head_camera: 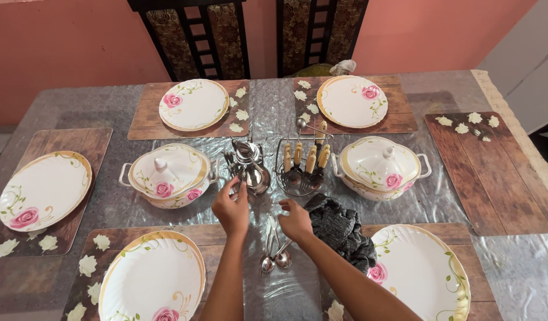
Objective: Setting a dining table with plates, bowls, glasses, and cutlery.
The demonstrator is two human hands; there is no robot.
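A cluster of steel spoons (273, 257) lies on the near middle of the table, between the two nearest flowered plates, and the right hand (296, 221) hovers just above their handles with fingers loosely curled and nothing gripped. The left hand (231, 209) is half open, fingertips touching the shiny steel stand (248, 167) just beyond. I judge it best to steady that stand while picking spoons singly by the handle, clear of the dark cloth (339, 229) to the right.
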